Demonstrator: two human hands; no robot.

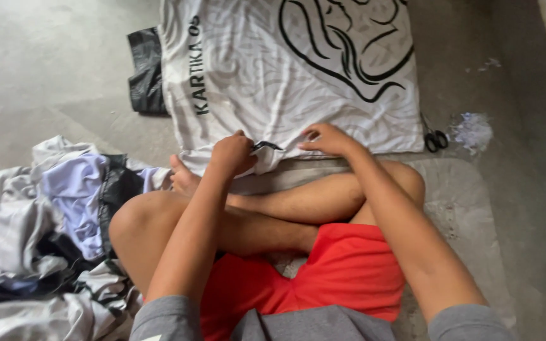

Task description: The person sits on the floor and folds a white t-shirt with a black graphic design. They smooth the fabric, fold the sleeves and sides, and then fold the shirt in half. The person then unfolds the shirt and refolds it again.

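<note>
A white patterned shirt lies spread flat on the floor. The left hand is closed, pinching its near hem, while the right hand presses flat beside it, apparently keeping the cloth taut. Scissors lie nearby.

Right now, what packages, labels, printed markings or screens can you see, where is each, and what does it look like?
No packages or screens.
White garment: spread on the floor ahead of both hands, with a vertical strip of black lettering near its left edge and a large curling black line graphic at upper right.
Left hand and right hand: at its near hem, by a small black piece, perhaps a label.
</note>
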